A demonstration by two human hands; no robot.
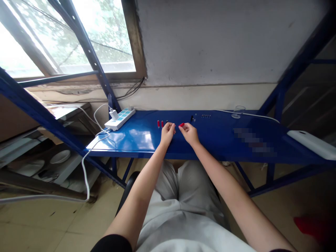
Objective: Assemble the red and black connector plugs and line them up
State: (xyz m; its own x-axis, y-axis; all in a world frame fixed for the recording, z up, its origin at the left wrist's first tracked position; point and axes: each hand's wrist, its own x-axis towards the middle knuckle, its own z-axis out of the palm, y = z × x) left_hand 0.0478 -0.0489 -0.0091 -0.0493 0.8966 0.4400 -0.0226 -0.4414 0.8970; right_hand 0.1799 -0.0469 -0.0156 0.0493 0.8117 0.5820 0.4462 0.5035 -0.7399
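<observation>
My right hand point(190, 133) pinches a small red cylindrical piece point(181, 124) between thumb and fingertips, above the blue table point(220, 140). Close by on its left, my left hand point(167, 133) has its fingers curled together in a pinch; whatever is in them is too small to make out. The hands are slightly apart. Just left of my left hand stand two small red cylinders point(158, 124). Beyond my right hand lie a small black piece point(191, 118) and tiny clear bits point(195, 120). A row of several small metal parts point(206, 116) is further right.
A white power strip point(120, 119) with a plugged-in charger sits at the table's left end, its cable hanging over the edge. A clear glass point(238, 112) is at the back right. A white object point(312, 142) rests on the right end. Blue frame posts rise at both sides.
</observation>
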